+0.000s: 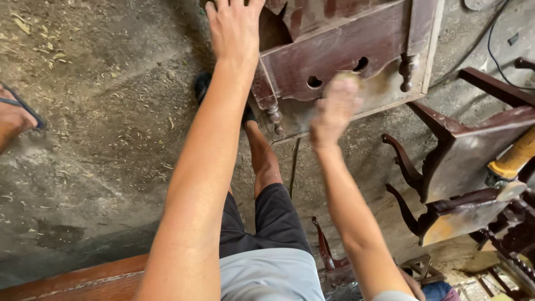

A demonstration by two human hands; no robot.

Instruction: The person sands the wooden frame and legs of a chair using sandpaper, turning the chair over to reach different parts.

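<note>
Now, what is where:
Left hand: the left hand (234,28) is up at the top, laid flat on the edge of the dark red wooden frame (340,53). The fingers go over the top of the picture, so you cannot see how they bend.
Right hand: the right hand (334,108) is blurry. It is closed around a small pale sanding pad (346,78) and presses it on the front of the frame.
Frame: it stands on the dusty floor (106,122), right in front of the person. It has two round holes, a wavy lower edge and little turned knobs.
Legs: dark shorts (267,217), and a foot in a dark sandal (203,86) close by the frame.
Right side: more dark red furniture parts (462,156) with curly feet, and a yellow power tool (515,159) lying on them.
Left edge: someone else's foot in a flip-flop (16,114).
Floor: bits of wood shavings.
</note>
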